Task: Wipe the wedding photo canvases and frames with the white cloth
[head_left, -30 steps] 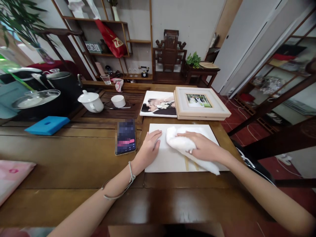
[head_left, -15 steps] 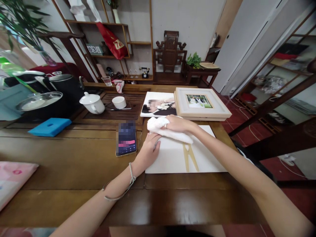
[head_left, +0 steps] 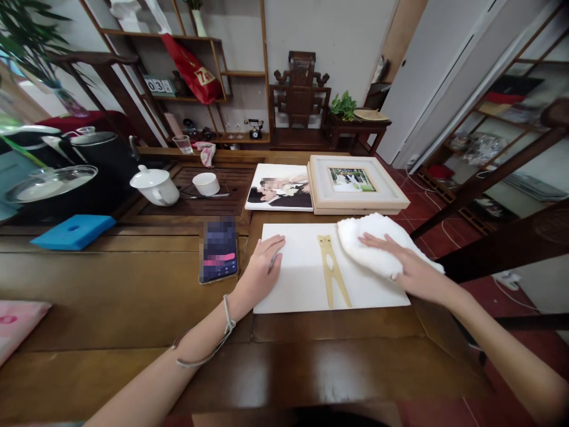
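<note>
A white board lies flat on the table, bearing a pale gold, two-legged flat piece near its middle. My left hand rests on the board's left edge with its fingers stretched out, holding nothing. Over the board's right part my right hand holds a bunched white towel against the surface, its fingers laid across the cloth. The towel hides the board's upper right corner and hangs past its right edge.
Behind the board are a photo panel and a framed photo. A phone lies to the left, near a blue block. Farther back stand a lidded white teapot, a white cup and a dark kettle.
My right hand has moved the towel from the board's upper left to its right side, uncovering the top of the gold piece. My left hand stays at the left edge.
</note>
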A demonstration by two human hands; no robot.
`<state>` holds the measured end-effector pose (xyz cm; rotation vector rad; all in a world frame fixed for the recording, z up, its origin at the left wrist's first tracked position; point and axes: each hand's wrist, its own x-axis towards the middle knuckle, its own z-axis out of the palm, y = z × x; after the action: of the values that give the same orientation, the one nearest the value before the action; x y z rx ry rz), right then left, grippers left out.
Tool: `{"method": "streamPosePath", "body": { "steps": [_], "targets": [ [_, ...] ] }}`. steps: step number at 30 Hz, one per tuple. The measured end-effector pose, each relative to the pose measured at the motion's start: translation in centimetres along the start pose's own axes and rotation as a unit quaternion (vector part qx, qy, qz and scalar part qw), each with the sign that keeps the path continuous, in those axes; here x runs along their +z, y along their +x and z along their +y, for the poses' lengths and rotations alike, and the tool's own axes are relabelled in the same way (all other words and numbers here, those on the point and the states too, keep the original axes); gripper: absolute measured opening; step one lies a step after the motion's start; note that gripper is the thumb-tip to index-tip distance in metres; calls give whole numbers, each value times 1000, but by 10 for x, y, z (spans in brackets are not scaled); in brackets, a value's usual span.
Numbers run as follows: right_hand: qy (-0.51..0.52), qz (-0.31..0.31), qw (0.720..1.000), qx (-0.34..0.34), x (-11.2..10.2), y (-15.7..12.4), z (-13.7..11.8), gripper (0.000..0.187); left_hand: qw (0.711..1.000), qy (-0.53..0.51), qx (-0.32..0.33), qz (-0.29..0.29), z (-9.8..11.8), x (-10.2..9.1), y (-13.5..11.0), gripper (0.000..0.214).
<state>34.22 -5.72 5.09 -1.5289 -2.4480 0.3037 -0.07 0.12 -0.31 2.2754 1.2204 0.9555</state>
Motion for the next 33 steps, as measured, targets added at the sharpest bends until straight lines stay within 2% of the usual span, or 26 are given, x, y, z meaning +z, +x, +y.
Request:
{"method": "streamPosePath", "body": {
  "steps": [2, 5, 8, 11, 15, 17, 19, 21, 25, 28, 30, 33],
  "targets": [
    [23, -31, 998, -45, 3, -28, -23, 82, 1000, 0, -3, -3, 1, -1, 0, 34],
    [37, -94, 994, -50, 0, -61, -51, 87, 1000, -1, -4, -8, 1, -1, 0, 34],
    [50, -125, 991, -19, -7, -69, -51, 88, 1000, 0, -2, -10, 0, -2, 0, 35],
    [55, -115, 992, 5, -10, -44, -30, 90, 1000, 1, -4, -12, 0, -2, 0, 34],
    [1, -54, 999, 1, -1, 13, -4, 88, 1000, 0, -5, -14, 1, -2, 0, 34],
    [-48, -23, 999, 10, 7, 31, -3, 86, 1000, -1, -5, -14, 1, -2, 1, 34],
    [-93, -1, 995, 19, 14, 33, -11, 87, 1000, 0, -5, -15, 1, -2, 1, 34],
    [-117, -1, 993, 14, 18, 20, -26, 90, 1000, 0, -3, -16, 1, -2, 1, 34],
    [-123, -26, 992, -12, 17, -29, -60, 104, 1000, -2, -3, -13, 1, -2, 0, 35],
    [-124, -34, 991, -19, 16, -58, -76, 110, 1000, -4, -7, -11, 0, -1, 0, 35],
    [-122, -34, 992, -7, 16, -62, -76, 109, 1000, -5, -8, -10, 0, -1, 0, 35],
    [-117, -20, 993, 23, 18, -46, -58, 102, 1000, -5, -7, -11, 0, -1, 0, 35]
  ]
}}
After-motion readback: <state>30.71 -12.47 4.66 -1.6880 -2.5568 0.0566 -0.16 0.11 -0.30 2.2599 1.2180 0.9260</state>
